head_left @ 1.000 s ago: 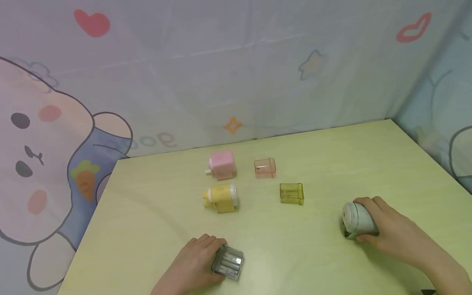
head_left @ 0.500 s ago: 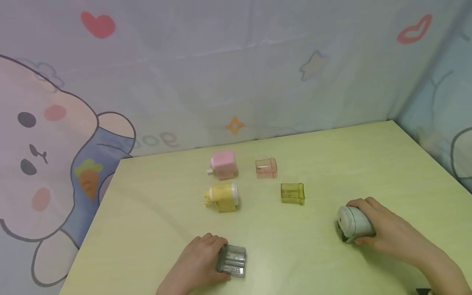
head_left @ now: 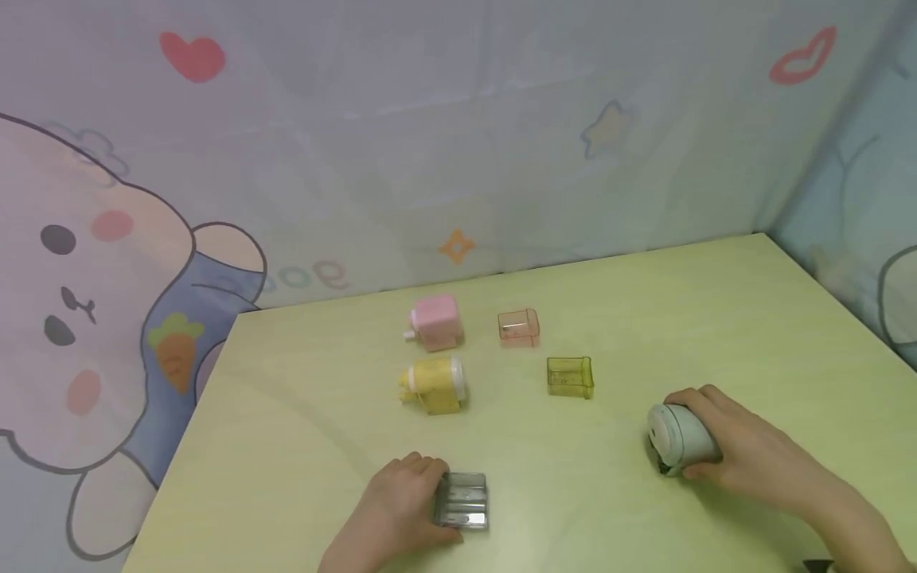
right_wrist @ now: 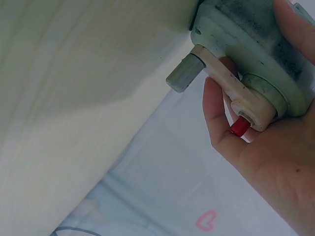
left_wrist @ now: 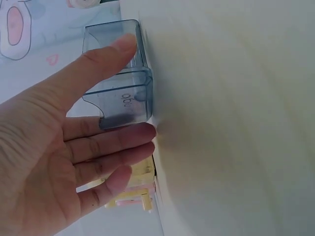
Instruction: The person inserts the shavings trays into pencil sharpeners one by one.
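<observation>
In the head view, the left hand (head_left: 397, 505) at the lower middle curls round a clear grey box (head_left: 462, 501), gripping its left side with fingers on the far edge and thumb on the near one, so its ribbed interior is left uncovered. At the right of the frame, the right hand (head_left: 745, 446) wraps a pale green sharpener (head_left: 684, 438) from behind, a broad grip that suits its rounded body and leaves the round face towards the left. In the middle of the frame, a pink sharpener (head_left: 437, 322) and a yellow sharpener (head_left: 435, 385) sit one above the other, with a clear pink box (head_left: 519, 328) and a clear yellow-green box (head_left: 570, 376) to their right, seemingly set out by colour. In the left wrist view, the thumb (left_wrist: 106, 59) lies across the box while the fingers support its lower side, probably to steady thin walls without squeezing hard. In the right wrist view, the sharpener fills the upper right; its crank (right_wrist: 229, 81) points out past the fingers, perhaps because the grip is on the body; whether its base touches the table (right_wrist: 74, 108) is hard to tell.
</observation>
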Motion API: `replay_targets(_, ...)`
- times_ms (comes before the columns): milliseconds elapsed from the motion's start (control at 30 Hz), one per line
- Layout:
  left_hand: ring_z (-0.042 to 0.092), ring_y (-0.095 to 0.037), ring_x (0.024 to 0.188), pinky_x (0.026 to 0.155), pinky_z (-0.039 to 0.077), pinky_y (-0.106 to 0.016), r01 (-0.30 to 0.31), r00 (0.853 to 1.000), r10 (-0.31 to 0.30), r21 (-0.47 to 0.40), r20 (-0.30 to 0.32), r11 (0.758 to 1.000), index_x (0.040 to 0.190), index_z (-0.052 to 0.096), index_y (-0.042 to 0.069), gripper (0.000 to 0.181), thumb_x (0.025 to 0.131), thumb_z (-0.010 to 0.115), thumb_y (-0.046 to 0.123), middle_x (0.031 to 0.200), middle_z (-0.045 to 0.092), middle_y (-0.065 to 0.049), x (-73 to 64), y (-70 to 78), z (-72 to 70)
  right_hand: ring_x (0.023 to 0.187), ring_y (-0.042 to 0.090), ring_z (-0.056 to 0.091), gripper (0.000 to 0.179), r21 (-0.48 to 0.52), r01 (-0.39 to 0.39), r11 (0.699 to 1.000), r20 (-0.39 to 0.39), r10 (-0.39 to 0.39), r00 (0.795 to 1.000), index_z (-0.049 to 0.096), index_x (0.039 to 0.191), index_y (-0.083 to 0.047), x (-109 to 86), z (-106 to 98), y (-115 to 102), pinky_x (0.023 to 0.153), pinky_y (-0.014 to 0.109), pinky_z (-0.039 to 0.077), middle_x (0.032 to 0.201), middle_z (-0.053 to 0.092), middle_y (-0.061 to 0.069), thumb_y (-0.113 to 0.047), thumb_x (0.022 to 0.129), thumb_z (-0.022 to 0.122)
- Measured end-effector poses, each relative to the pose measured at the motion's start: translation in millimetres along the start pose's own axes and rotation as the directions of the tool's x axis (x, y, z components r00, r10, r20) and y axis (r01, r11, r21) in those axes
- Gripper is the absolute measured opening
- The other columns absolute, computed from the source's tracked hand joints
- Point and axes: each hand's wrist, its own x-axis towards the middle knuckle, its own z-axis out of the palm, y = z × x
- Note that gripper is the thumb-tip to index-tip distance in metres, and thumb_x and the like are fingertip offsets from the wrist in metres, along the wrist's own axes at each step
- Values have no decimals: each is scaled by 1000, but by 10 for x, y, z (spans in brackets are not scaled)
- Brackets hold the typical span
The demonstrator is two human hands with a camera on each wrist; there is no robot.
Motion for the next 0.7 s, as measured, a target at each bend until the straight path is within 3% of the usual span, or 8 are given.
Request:
replay_targets(267,48,-6,76,70,46,-23,47,999,-46,-9,19,999,100,60,13,60,62,81,54,87,62,8,93,79,4,89,15,56,75,18,-10,1000,-3,10,1000,51,122,-16,17,6,-67,70,36,50,107,56,-1,-18,57,90)
replay_targets(433,49,-7,76,69,46,-23,35,999,-35,15,-3,999,97,59,13,59,62,81,55,84,60,8,134,112,-7,90,16,56,74,44,-20,999,18,20,1000,50,122,-17,32,15,-92,71,38,51,107,56,0,-18,59,90)
replay_targets(700,49,-9,74,67,44,-23,47,999,-47,20,-2,999,95,59,12,59,61,82,55,81,60,7,182,189,-29,87,10,56,75,11,6,1000,-11,-6,1000,50,121,-19,32,41,-162,69,33,50,105,55,-5,-20,58,90)
